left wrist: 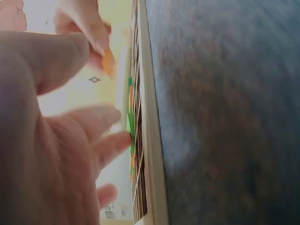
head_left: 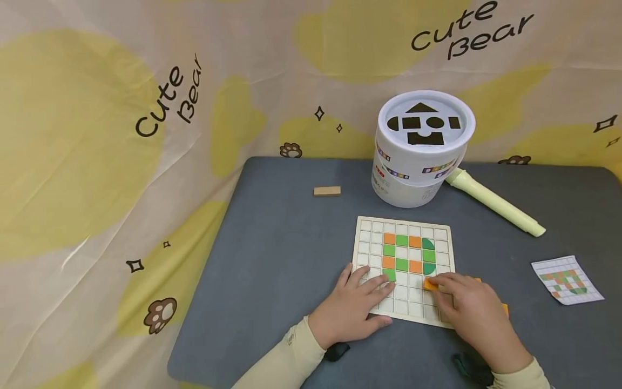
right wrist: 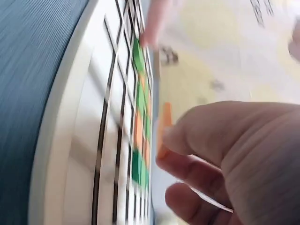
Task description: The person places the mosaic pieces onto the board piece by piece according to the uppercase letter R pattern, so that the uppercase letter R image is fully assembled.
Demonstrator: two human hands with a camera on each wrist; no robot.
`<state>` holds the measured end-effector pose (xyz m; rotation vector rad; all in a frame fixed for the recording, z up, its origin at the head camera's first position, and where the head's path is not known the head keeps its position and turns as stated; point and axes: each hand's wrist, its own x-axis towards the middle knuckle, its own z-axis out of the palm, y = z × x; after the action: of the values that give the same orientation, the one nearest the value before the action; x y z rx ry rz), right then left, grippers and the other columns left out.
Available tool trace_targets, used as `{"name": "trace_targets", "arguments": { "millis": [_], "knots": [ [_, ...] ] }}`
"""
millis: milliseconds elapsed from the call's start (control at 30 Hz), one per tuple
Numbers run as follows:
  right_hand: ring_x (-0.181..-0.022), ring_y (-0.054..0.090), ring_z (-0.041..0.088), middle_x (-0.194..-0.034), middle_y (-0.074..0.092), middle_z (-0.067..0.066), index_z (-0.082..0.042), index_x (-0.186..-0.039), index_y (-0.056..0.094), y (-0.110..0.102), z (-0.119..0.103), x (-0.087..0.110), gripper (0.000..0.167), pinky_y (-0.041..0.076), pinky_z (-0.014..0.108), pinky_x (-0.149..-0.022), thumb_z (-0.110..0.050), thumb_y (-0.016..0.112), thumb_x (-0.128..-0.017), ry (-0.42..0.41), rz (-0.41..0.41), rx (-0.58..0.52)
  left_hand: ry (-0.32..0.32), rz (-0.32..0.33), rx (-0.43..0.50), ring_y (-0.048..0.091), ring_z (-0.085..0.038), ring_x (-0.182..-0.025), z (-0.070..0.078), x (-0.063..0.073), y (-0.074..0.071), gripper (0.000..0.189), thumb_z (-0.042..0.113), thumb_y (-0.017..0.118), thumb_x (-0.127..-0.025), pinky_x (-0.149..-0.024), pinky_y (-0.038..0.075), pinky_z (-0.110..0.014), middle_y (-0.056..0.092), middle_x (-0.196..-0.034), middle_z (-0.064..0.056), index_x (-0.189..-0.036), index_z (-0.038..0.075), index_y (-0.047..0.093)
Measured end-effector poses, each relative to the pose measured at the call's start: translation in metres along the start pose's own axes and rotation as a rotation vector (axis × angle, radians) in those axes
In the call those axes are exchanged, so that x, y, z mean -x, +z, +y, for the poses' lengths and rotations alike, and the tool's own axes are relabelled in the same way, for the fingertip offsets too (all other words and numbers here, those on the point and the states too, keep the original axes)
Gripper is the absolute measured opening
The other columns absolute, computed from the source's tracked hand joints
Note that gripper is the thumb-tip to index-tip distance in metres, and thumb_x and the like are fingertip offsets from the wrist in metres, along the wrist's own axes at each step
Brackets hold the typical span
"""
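Note:
A pale wooden grid board lies on the dark table, with orange, light green and dark green tiles set in several of its cells. My left hand rests over its lower left corner, fingers spread. One fingertip is right at the lowest green tile. Between thumb and fingers, my right hand pinches an orange tile just above the board's right side. In the right wrist view this orange tile stands out past the thumb tip, held off the grid.
A white bucket with shape cutouts in its lid stands behind the board. Right of it lie a pale yellow stick and a printed pattern card. A small wooden block is at the back left. Orange pieces peek out beside my right hand.

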<state>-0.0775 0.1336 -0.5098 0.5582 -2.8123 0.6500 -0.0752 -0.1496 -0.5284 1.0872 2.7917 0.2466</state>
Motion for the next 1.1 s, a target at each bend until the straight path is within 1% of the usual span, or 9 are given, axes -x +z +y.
{"name": "trace_targets", "arguments": {
  "millis": [67, 133, 333, 433, 567, 667, 833, 967, 1100],
  "knots": [
    [-0.094, 0.075, 0.032, -0.108, 0.078, 0.008, -0.008, -0.107, 0.084, 0.006, -0.007, -0.009, 0.026, 0.058, 0.054, -0.074, -0.008, 0.090, -0.081, -0.054, -0.066, -0.015, -0.004, -0.005, -0.013, 0.031, -0.027, -0.155, 0.002, -0.004, 0.001, 0.077, 0.075, 0.047, -0.103, -0.125, 0.021, -0.060, 0.046, -0.163, 0.010, -0.164, 0.029, 0.046],
    [-0.098, 0.075, 0.032, -0.110, 0.078, 0.008, -0.008, -0.109, 0.084, 0.011, -0.011, -0.016, 0.026, 0.058, 0.057, -0.080, -0.009, 0.090, -0.084, -0.069, -0.109, -0.022, -0.006, -0.014, -0.025, 0.030, -0.028, -0.155, 0.003, -0.008, 0.002, 0.083, 0.080, 0.046, -0.100, -0.125, 0.022, -0.059, 0.046, -0.162, 0.009, -0.163, 0.027, 0.048],
    [-0.099, 0.074, 0.031, -0.110, 0.078, 0.007, -0.010, -0.104, 0.085, 0.023, -0.015, -0.023, 0.021, 0.059, 0.057, -0.083, -0.008, 0.091, -0.084, -0.085, -0.112, -0.025, -0.010, -0.051, -0.011, 0.028, -0.028, -0.156, 0.005, -0.013, 0.005, 0.086, 0.082, 0.044, -0.099, -0.126, 0.020, -0.056, 0.044, -0.164, 0.009, -0.164, 0.025, 0.047],
    [-0.094, 0.072, 0.029, -0.109, 0.077, 0.006, -0.009, -0.103, 0.084, 0.029, -0.015, -0.022, 0.021, 0.059, 0.054, -0.078, -0.007, 0.092, -0.083, -0.122, -0.112, -0.017, -0.012, -0.060, 0.031, 0.030, -0.028, -0.155, 0.005, -0.011, 0.004, 0.087, 0.081, 0.042, -0.100, -0.126, 0.020, -0.057, 0.043, -0.165, 0.010, -0.166, 0.025, 0.044],
    [-0.092, 0.067, 0.027, -0.108, 0.074, 0.005, -0.011, -0.107, 0.084, 0.032, -0.014, -0.021, 0.026, 0.057, 0.050, -0.074, -0.008, 0.092, -0.082, -0.157, -0.111, -0.004, -0.020, -0.036, 0.046, 0.033, -0.028, -0.154, 0.005, -0.007, 0.002, 0.086, 0.081, 0.041, -0.101, -0.125, 0.021, -0.057, 0.044, -0.164, 0.011, -0.167, 0.025, 0.042],
    [-0.092, 0.066, 0.026, -0.108, 0.073, 0.003, -0.013, -0.110, 0.085, 0.033, -0.015, -0.022, 0.028, 0.056, 0.049, -0.075, -0.010, 0.092, -0.083, -0.162, -0.111, 0.002, -0.037, -0.017, 0.034, 0.033, -0.029, -0.154, 0.004, -0.001, 0.001, 0.085, 0.080, 0.039, -0.102, -0.125, 0.022, -0.057, 0.044, -0.165, 0.011, -0.166, 0.024, 0.042],
    [-0.088, 0.060, 0.023, -0.107, 0.069, 0.000, -0.017, -0.114, 0.085, 0.032, -0.018, -0.022, 0.030, 0.052, 0.051, -0.075, -0.012, 0.090, -0.085, -0.189, -0.143, 0.036, -0.059, -0.022, 0.057, 0.030, -0.029, -0.156, 0.004, 0.009, 0.002, 0.085, 0.078, 0.034, -0.103, -0.125, 0.022, -0.058, 0.040, -0.168, 0.008, -0.166, 0.021, 0.043],
    [-0.087, 0.053, 0.023, -0.109, 0.067, -0.001, -0.021, -0.118, 0.085, 0.029, -0.021, -0.020, 0.031, 0.046, 0.053, -0.077, -0.014, 0.088, -0.087, -0.185, -0.174, 0.063, -0.073, -0.009, 0.067, 0.029, -0.029, -0.156, 0.005, 0.013, 0.003, 0.085, 0.077, 0.033, -0.104, -0.125, 0.022, -0.058, 0.041, -0.168, 0.008, -0.165, 0.020, 0.044],
    [-0.089, 0.053, 0.026, -0.115, 0.067, 0.003, -0.027, -0.122, 0.084, 0.024, -0.021, -0.017, 0.038, 0.043, 0.055, -0.080, -0.017, 0.090, -0.085, -0.146, -0.205, 0.100, -0.073, 0.000, 0.053, 0.031, -0.030, -0.156, 0.005, 0.014, 0.002, 0.082, 0.075, 0.033, -0.105, -0.125, 0.024, -0.058, 0.042, -0.166, 0.007, -0.164, 0.020, 0.046]
  ]
}}
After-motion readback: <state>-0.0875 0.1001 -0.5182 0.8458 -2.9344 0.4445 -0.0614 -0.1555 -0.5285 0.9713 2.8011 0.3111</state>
